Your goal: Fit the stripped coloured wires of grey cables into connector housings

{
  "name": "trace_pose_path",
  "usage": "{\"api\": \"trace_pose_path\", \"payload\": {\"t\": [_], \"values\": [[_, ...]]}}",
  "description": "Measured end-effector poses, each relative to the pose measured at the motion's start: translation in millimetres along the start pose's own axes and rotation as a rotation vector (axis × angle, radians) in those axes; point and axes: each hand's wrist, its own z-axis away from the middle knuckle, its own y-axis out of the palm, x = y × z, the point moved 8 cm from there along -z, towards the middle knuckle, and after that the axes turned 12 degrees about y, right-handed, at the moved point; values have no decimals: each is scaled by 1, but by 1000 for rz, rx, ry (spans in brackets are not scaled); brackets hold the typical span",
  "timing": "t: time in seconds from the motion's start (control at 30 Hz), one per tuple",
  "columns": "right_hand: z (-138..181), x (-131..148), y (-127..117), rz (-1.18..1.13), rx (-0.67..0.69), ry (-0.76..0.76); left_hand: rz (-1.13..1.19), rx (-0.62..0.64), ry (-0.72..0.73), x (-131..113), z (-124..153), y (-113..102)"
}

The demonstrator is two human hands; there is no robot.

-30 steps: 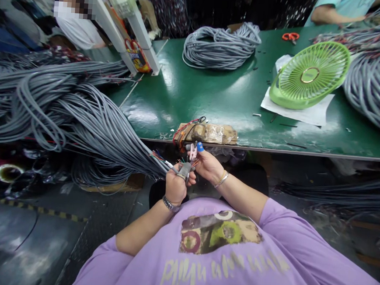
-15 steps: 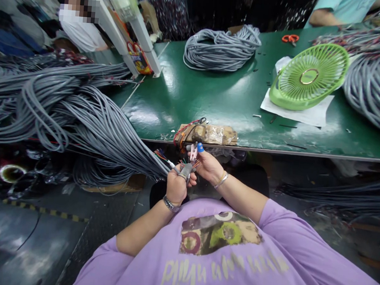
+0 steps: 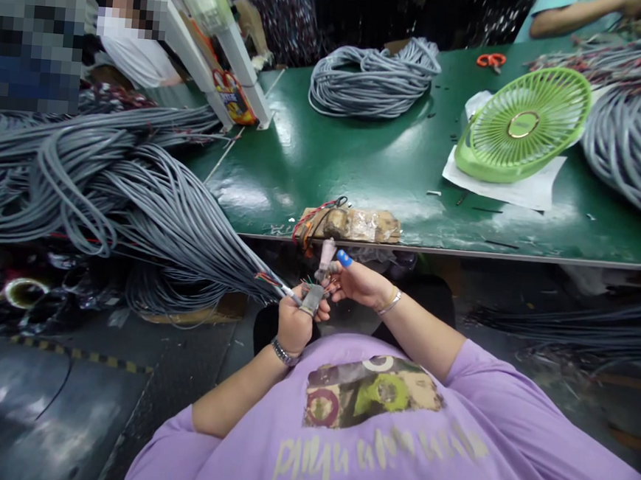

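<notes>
Grey wired piece held in front of the bench edge

1. Position: the piece is at the near side of the green bench, above the person's lap. Fine wires project from its far end.
2. Left hand: fingers closed around the piece, apparently clamping it so that the wires stay exposed to the other hand.
3. Right hand: partly curled, fingertips gathered beside the wires, blue-covered thumb raised. A blurred pink piece lies at the fingers; whether it is gripped cannot be determined.
4. Surroundings: a wooden block rests at the bench edge, just beyond the hands. Grey cable bundle lies to the left, presumably placed for short reach.
</notes>
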Motion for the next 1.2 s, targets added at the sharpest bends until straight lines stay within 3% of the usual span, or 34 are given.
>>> {"api": "trace_pose_path", "payload": {"t": [0.23, 0.4, 0.47, 0.67, 0.83, 1.0, 1.2], "values": [[12, 19, 0, 321, -76, -130, -109, 129, 33, -3, 2, 4], [13, 18, 5, 418, -96, -140, -137, 378, -118, 5, 1, 18], [12, 15, 6, 422, -99, -131, -117, 410, -165, 8, 1, 19], [7, 12, -10, 279, -97, -156, 23, 256, -128, 2, 1, 11], [-3, 11, -32, -25, -171, -129, 94, 133, -85, -5, -3, 9], [-16, 17, -13, -107, -90, -152, 151, 71, -95, -7, -12, 16], [-14, 22, -4, -142, -132, -193, 159, 32, -133, 0, -17, 18]]}}
